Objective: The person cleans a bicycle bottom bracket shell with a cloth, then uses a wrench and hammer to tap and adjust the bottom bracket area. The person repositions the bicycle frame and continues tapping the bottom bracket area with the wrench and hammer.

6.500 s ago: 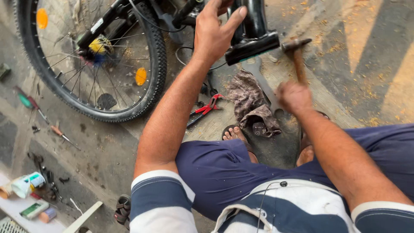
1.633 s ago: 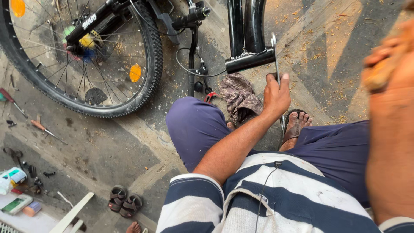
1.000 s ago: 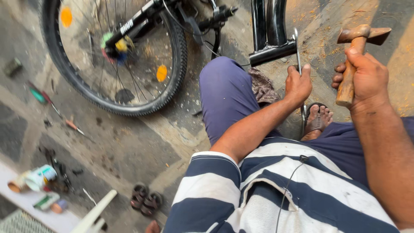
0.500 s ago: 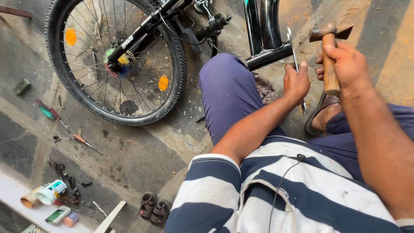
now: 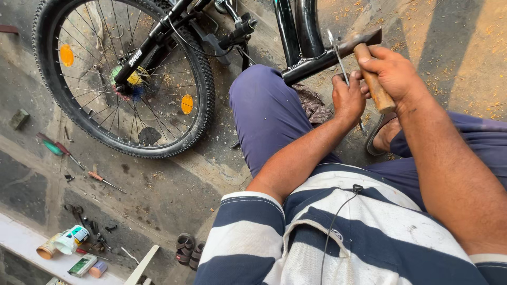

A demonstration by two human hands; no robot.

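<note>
Roughly, biggest first: bike wheel [image 5: 124, 79] with knobby tyre and orange reflectors fills 10 to 11 o'clock, black bike frame [image 5: 303, 45] at 12 o'clock, its tube end resting near a crumpled rag [image 5: 317, 105] on the concrete ground [image 5: 454, 47]. Person sits on the ground, knee up at centre. Right hand [image 5: 393, 76] at 1 o'clock is clenched around the wooden handle of a hammer [image 5: 364, 50], head touching the frame tube end. Left hand [image 5: 349, 97], just beside it, pinches a thin metal rod [image 5: 338, 60] upright against the same tube end, tip at the hammer head. To do it well, judging by this: keep rod steady and square, short light taps, fingers low and clear of the head. Small stuff: screwdrivers [image 5: 79, 169] at 8 o'clock, tubes and tins [image 5: 66, 245] on a ledge at 7 o'clock
</note>
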